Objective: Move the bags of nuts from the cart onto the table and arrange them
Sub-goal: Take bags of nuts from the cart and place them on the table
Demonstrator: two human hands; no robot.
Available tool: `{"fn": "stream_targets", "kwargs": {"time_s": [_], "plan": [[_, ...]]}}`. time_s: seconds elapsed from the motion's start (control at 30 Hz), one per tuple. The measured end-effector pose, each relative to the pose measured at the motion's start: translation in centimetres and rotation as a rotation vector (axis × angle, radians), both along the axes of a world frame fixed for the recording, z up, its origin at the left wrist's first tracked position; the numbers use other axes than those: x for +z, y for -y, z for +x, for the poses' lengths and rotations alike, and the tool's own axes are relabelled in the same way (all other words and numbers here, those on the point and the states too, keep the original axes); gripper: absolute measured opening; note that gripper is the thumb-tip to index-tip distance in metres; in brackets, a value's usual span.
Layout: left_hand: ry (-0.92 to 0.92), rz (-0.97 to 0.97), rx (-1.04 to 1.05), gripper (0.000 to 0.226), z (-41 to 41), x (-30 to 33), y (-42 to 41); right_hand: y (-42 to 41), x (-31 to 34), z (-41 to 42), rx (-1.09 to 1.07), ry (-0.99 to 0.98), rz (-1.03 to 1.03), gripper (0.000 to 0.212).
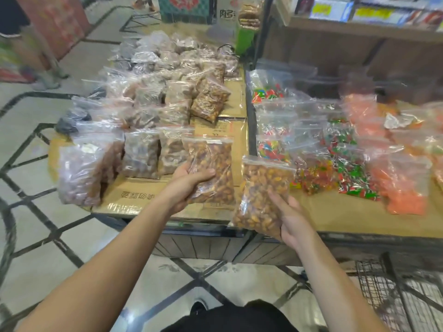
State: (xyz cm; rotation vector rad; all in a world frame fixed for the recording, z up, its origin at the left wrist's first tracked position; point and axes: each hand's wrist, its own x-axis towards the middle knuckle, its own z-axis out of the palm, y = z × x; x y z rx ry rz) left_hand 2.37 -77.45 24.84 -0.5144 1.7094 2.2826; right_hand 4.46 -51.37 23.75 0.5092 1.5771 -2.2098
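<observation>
Head view shows two clear zip bags of golden-brown nuts, one in each of the person's hands, at the near edge of the table [134,200]. The left bag [211,168] is held upright over the cardboard sheet that covers the table; the left hand [189,183] closes around its lower left part, thumb across the front and fingers behind. The right bag [261,195] is tilted, its sealed top leaning toward the upper right and its bottom hanging past the table's front edge. The right hand [292,216] cups it from below and from the right side, fingers curled onto the front of the plastic. The two bags are just beside each other, with a narrow strip of cardboard visible between them.

Behind and to the left of the left bag stand rows of other nut bags [153,111], mostly darker brown or pale, running back across the cardboard. One more golden-brown bag [208,101] leans at the right end of a row farther back. To the right of a dark divider lies a second table surface with bags of coloured candy [335,159] and orange sweets [398,178]. A wire cart [393,291] shows at the lower right, near the right forearm. The patterned floor [48,212] spreads out below and to the left.
</observation>
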Motion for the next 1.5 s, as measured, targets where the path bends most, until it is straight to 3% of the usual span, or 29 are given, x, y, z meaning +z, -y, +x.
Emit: {"fn": "stream_targets", "kwargs": {"time_s": [0.2,0.3,0.43,0.57,0.67,0.77,0.9,0.97,1.03,1.1,1.13,1.17,1.27,1.33,1.5], "plan": [[0.019,-0.08,0.042,0.043,-3.6,-0.6,2.1,1.9,0.3,-3.9,0.004,0.031,-0.014,0.075],[0.019,-0.139,0.051,0.045,-6.1,-1.4,2.6,2.4,0.2,-6.6,0.034,0.023,-0.021,0.066],[0.035,-0.258,0.08,0.073,-10.4,-2.5,3.3,2.9,-0.3,-11.0,0.077,0.004,-0.025,0.07],[0.031,-0.269,0.159,0.052,-15.4,-2.8,3.2,3.4,-0.7,-15.4,0.098,-0.017,0.022,0.078],[0.039,-0.258,0.185,0.059,-19.5,-2.9,3.4,3.4,-1.0,-18.2,0.125,-0.004,0.05,0.084],[0.03,-0.316,0.213,0.057,-23.4,-2.7,3.6,3.2,-1.4,-21.0,0.196,0.017,0.063,0.077],[0.029,-0.39,0.16,0.047,-27.7,-3.0,3.4,3.6,-2.1,-24.4,0.218,0.062,0.114,0.124],[0.093,-0.488,0.143,0.059,-29.2,-4.5,3.4,3.4,-3.2,-25.5,0.209,0.07,0.098,0.135],[0.151,-0.623,0.127,0.063,-29.8,-5.7,3.4,4.0,-3.1,-25.9,0.203,0.087,0.088,0.127],[0.148,-0.66,0.12,0.079,-30.3,-6.7,3.7,4.3,-3.7,-26.0,0.239,0.088,0.087,0.088],[0.128,-0.657,0.118,0.098,-30.3,-6.7,3.9,4.4,-3.9,-26.0,0.244,0.088,0.104,0.061],[0.104,-0.665,0.117,0.116,-30.5,-6.9,4.2,4.6,-4.1,-25.9,0.251,0.085,0.124,0.05],[0.05,-0.724,0.134,0.145,-30.7,-6.5,5.2,5.5,-4.8,-25.4,0.248,0.089,0.181,0.071],[-0.008,-0.8,0.107,0.141,-30.4,-5.2,5.7,6.0,-5.0,-24.8,0.239,0.078,0.198,0.064],[-0.177,-1.033,-0.028,0.084,-27.2,-3.4,8.3,8.0,-5.8,-23.0,0.171,0.098,0.199,0.047]]}}
